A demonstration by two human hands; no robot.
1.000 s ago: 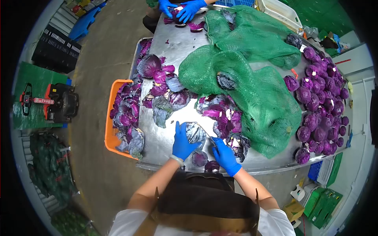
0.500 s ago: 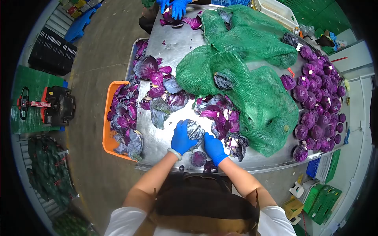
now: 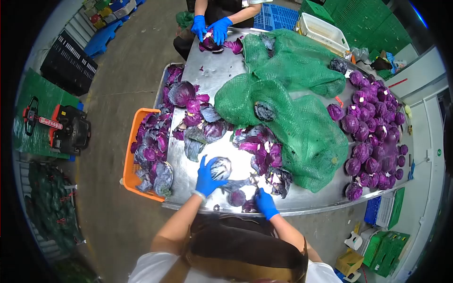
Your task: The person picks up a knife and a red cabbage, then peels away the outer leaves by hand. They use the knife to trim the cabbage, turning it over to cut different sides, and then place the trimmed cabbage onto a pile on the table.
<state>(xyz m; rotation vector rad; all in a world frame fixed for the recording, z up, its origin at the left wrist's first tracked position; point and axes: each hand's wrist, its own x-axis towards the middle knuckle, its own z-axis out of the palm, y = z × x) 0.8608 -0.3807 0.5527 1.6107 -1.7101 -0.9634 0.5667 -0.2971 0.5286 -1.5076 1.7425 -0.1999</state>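
Drew right hand (image 3: 265, 203) rightward from cabbage (image 3: 221, 168).
Cupping it with left hand (image 3: 206, 180) only (can't discern right hand's grip).

Table (image 3: 214, 68): bare metal, and it's a busy one, gleaming brightest on the near-left side of the net.
Net (image 3: 309, 134): green, sprawled in loose folds across the middle!
Purple heads (image 3: 362, 152): a packed crowd, all right of the net.
Dark head (image 3: 338, 65): out just right of the net's far end.
Leaves (image 3: 192, 144): heaped left of the net, more by its near-left edge.
Pale head (image 3: 220, 168): near-left of the net, well apart from it.
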